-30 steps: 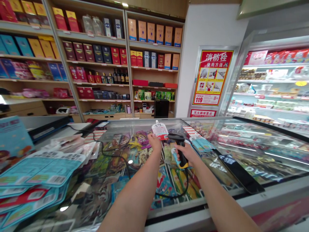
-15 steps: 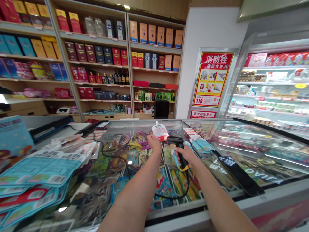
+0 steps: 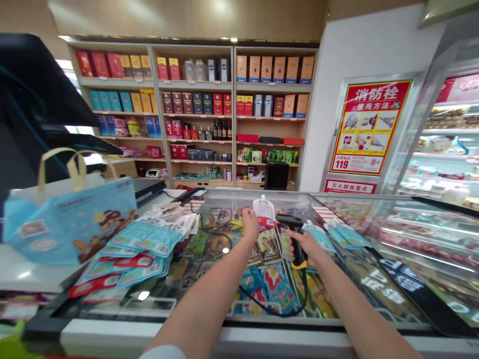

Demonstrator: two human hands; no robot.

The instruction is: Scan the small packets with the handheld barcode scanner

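Note:
My left hand (image 3: 250,224) is closed on a small white and red spouted pouch (image 3: 264,210), held upright above the glass lid of a chest freezer (image 3: 232,279). My right hand (image 3: 307,246) grips a black barcode scanner (image 3: 294,234) with a yellow base, its head close to the pouch. The scanner's black cable (image 3: 273,310) loops across the glass toward me. Several teal pouches (image 3: 339,234) lie on the glass just right of the scanner.
A pile of teal and red flat packets (image 3: 130,254) lies on the left of the glass. A blue paper bag (image 3: 71,219) with yellow handles stands on the counter at left, beside a dark monitor (image 3: 33,109). Wooden shelves of boxes (image 3: 232,109) fill the back; an open cooler (image 3: 445,149) is at right.
The view has swung left and back, bringing the blue bag and the monitor into sight. Both hands keep the same hold, with pouch and scanner still close together.

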